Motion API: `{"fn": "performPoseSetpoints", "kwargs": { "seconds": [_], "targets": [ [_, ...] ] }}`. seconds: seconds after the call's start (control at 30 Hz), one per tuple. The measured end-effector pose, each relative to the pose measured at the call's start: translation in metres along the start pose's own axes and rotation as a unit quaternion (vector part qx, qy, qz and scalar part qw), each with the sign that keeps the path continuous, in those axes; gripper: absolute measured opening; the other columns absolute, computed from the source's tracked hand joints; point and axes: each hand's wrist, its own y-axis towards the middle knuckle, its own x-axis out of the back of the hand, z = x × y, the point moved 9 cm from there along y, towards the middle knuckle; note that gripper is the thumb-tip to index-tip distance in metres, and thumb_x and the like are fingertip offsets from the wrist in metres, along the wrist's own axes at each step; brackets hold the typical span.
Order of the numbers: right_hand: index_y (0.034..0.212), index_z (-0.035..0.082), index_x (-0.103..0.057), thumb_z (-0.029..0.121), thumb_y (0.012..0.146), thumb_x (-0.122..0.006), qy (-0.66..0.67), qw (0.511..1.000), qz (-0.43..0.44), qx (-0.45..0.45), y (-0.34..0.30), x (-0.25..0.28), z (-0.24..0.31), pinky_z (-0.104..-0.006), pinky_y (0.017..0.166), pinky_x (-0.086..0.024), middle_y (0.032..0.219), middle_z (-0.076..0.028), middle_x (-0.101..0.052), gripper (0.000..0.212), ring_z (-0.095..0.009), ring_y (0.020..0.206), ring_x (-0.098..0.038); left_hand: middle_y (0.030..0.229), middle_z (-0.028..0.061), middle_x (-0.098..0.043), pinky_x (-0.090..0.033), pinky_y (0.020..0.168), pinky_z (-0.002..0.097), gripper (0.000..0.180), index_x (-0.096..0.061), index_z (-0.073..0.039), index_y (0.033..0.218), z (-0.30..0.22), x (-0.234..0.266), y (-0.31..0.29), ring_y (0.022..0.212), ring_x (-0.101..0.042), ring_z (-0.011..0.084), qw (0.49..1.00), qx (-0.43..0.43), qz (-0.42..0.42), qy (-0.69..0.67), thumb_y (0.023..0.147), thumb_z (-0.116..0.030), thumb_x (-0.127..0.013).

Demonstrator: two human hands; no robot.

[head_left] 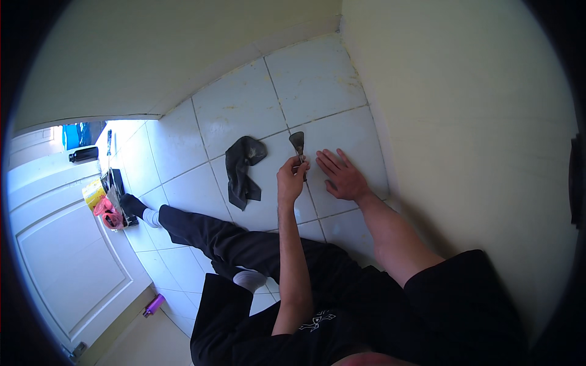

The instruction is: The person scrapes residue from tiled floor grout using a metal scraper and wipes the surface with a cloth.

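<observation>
My left hand (290,182) is closed around the handle of a putty knife (296,141). Its broad, flared blade points away from me, over the white floor tiles. To the right, my right hand (345,177) rests flat on the tiles with its fingers stretched out, holding nothing. A crumpled dark grey cloth (238,172) lies on the floor left of the putty knife, apart from both hands.
Pale walls meet behind the tiled floor (311,67), which has yellowish smears. My outstretched leg (207,235) reaches left. Near the white door (73,244) are a black bottle (83,154), a pink plastic bag (108,215) and a purple bottle (154,305).
</observation>
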Motion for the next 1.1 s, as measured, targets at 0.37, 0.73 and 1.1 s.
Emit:
{"fn": "performPoseSetpoints", "kwargs": {
  "seconds": [0.37, 0.73, 1.1],
  "targets": [
    [0.150, 0.005, -0.041, 0.025, 0.082, -0.064, -0.010, 1.000, 0.011, -0.004, 0.000, -0.002, 0.000, -0.0498, 0.125, -0.019, 0.161, -0.010, -0.035, 0.075, -0.023, 0.151, -0.028, 0.102, 0.0126, -0.074, -0.058, 0.066, 0.0304, 0.030, -0.068, 0.002, 0.116, -0.012, 0.009, 0.002, 0.091, -0.073, 0.0195, 0.997, -0.008, -0.041, 0.062, 0.090, -0.012, -0.073],
    [0.150, 0.005, -0.041, 0.026, 0.081, -0.065, 0.000, 1.000, 0.003, 0.004, 0.005, -0.003, 0.006, -0.0498, 0.125, -0.019, 0.160, -0.010, -0.035, 0.077, -0.024, 0.151, -0.028, 0.097, 0.0116, -0.074, -0.059, 0.073, 0.0329, 0.031, -0.066, 0.003, 0.109, -0.011, 0.013, 0.008, 0.086, -0.072, 0.0203, 0.998, -0.001, -0.030, 0.062, 0.084, -0.010, -0.078],
    [0.152, 0.004, -0.038, 0.026, 0.082, -0.065, 0.009, 1.000, 0.008, -0.004, 0.002, 0.000, 0.002, -0.0498, 0.125, -0.019, 0.161, -0.012, -0.034, 0.078, -0.025, 0.151, -0.028, 0.097, 0.0092, -0.068, -0.051, 0.062, 0.0282, 0.035, -0.068, 0.003, 0.115, -0.019, -0.009, 0.022, 0.075, -0.065, 0.0148, 0.998, -0.014, 0.003, 0.059, 0.087, -0.016, -0.077]
  ]
}}
